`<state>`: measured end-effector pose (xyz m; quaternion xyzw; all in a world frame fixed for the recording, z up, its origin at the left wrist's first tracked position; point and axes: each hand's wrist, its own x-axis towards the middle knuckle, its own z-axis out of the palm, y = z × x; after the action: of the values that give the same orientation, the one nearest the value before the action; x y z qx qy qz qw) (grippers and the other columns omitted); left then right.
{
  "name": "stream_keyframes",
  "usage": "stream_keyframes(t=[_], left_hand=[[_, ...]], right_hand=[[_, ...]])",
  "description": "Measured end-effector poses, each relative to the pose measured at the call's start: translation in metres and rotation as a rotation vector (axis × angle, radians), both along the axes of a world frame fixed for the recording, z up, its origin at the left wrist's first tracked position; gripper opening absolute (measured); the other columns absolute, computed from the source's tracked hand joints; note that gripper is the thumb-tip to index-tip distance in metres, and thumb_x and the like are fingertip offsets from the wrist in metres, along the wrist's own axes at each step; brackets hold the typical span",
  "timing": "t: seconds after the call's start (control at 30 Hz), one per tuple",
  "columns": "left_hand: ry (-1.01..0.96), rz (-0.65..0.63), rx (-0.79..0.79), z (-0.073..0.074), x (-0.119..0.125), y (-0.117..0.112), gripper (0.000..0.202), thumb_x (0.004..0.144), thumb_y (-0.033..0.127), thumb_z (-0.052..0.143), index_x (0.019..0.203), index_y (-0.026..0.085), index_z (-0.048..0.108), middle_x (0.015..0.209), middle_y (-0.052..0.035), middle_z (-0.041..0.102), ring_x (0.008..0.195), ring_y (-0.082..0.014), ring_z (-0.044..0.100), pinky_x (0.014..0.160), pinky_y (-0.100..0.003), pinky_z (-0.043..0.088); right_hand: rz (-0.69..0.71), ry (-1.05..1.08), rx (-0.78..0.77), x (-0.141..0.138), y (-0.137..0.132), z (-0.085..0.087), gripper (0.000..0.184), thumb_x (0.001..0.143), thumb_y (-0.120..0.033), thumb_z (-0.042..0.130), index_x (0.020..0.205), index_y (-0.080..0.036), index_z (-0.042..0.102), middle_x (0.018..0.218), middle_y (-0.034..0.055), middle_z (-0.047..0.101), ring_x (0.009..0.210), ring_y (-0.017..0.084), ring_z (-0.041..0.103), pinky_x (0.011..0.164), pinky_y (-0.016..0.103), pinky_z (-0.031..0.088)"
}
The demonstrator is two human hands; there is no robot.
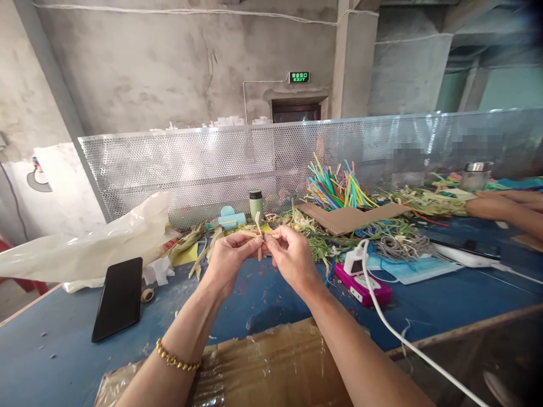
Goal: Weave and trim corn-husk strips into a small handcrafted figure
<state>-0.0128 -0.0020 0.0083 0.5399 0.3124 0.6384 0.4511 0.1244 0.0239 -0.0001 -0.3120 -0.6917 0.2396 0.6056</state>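
Both my hands are raised above the blue table, pinching a small pale straw-like strip piece between them. My left hand grips its left side with curled fingers; a gold bracelet sits on that wrist. My right hand pinches its right side. One strip end sticks up above my fingers. Loose pale and green strips lie on the table just beyond my hands.
A black phone lies at the left beside a plastic bag. A pink device with a white cable, a face mask, colourful strips, cardboard and a green bottle stand behind. Another person's arms rest at right. A perforated metal screen backs the table.
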Motion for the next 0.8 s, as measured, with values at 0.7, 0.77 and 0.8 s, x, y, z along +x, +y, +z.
stream_keyframes(t=[0.7,0.77,0.8], left_hand=[[0.028,0.042,-0.029,-0.0014,-0.0014,-0.0007,0.026,0.066,0.033,0.079,0.058,0.013,0.065,0.057,-0.0032,0.064,0.054,-0.0153,0.063,0.061,-0.028,0.044],[0.026,0.035,-0.029,-0.0004,-0.0016,-0.0017,0.026,0.067,0.032,0.078,0.057,0.012,0.065,0.056,-0.0033,0.063,0.055,-0.0154,0.063,0.062,-0.028,0.044],[0.025,0.027,-0.030,0.0002,-0.0021,-0.0020,0.026,0.067,0.032,0.078,0.057,0.012,0.065,0.056,-0.0035,0.063,0.055,-0.0151,0.063,0.063,-0.028,0.044]], right_hand=[[0.008,-0.069,-0.057,0.0007,-0.0029,-0.0024,0.019,0.086,-0.032,0.055,0.072,-0.019,0.052,0.051,-0.0025,0.054,0.045,0.012,0.051,0.047,0.023,0.037],[0.033,-0.055,-0.089,0.0009,-0.0040,-0.0022,0.020,0.087,-0.032,0.055,0.072,-0.020,0.051,0.049,-0.0041,0.052,0.042,0.011,0.049,0.045,0.023,0.037],[0.041,-0.045,-0.101,0.0009,-0.0044,-0.0022,0.020,0.087,-0.032,0.055,0.072,-0.020,0.051,0.048,-0.0046,0.051,0.041,0.011,0.048,0.045,0.022,0.037]])
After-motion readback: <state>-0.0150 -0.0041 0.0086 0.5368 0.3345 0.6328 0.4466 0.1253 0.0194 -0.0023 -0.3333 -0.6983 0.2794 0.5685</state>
